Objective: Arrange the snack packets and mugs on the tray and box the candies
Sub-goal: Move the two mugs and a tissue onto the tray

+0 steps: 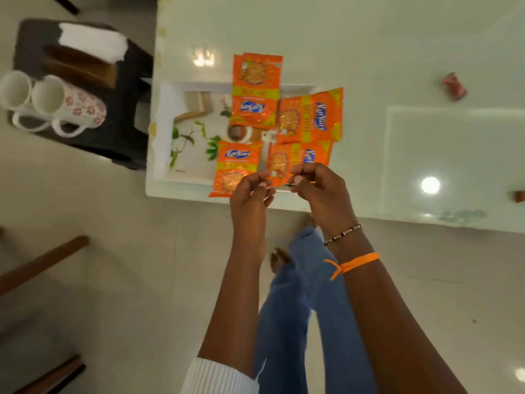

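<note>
Several orange snack packets lie on a white tray (167, 143) with a leaf print, at the table's near left corner. One packet (257, 91) lies at the tray's far edge, another (311, 115) to its right, a third (235, 166) at the near edge. My left hand (251, 189) and my right hand (318, 182) each pinch the near edge of a fourth packet (287, 162). Two white mugs (61, 102), one with pink flowers, lie on their sides on a dark chair seat at the left. A red candy (454, 86) sits on the table at the right.
The glossy white table (369, 52) runs back and right. A dark chair (119, 123) with a white cloth (93, 42) stands left of it. Wooden chair parts (42, 263) show at the lower left. A small brown thing (520, 196) lies at the right edge.
</note>
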`<state>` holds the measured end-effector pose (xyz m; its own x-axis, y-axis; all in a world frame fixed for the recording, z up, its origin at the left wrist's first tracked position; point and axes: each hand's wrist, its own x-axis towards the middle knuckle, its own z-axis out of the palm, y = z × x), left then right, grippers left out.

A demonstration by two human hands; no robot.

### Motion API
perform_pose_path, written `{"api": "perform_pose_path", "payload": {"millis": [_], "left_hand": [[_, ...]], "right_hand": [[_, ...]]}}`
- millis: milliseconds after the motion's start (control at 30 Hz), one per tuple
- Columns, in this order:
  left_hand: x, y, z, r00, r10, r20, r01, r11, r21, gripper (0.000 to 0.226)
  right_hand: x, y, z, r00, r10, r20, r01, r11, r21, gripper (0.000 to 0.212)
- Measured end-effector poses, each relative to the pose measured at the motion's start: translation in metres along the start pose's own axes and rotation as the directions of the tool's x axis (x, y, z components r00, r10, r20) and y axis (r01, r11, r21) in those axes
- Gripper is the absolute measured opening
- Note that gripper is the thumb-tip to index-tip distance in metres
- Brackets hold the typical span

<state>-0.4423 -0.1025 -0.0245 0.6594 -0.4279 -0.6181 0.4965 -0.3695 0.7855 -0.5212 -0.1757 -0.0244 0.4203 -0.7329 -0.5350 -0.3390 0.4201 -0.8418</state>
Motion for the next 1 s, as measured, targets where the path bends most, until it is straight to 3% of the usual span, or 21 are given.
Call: {"api": "perform_pose_path", "payload": {"millis": [233,400,767,1000], "left_hand": [[0.025,0.022,-0.03,0.997,-0.027,-0.069,0.024,0.998,-0.051,0.025],[0.056,0.05,-0.062,0.983,0.007,-0.182,-0.037,0.986,-0.161,0.028],[0.118,0.09,-0.195,0.928,-0.003,-0.371,-0.085,0.972,-0.22,0.028],[0.181,0.124,-0.298,0.851,0.055,-0.523,-0.193,0.958,-0.213,0.023]], "right_hand": [[0.029,-0.028,0.054,0.997,0.034,0.067,-0.031,0.999,-0.04,0.021],[0.048,-0.052,0.104,0.978,0.043,0.206,-0.029,0.997,-0.071,0.02],[0.05,-0.06,0.248,0.929,0.049,0.368,0.024,0.981,-0.191,0.023],[0.074,-0.071,0.361,0.953,-0.013,0.304,0.097,0.96,-0.262,0.017]]}}
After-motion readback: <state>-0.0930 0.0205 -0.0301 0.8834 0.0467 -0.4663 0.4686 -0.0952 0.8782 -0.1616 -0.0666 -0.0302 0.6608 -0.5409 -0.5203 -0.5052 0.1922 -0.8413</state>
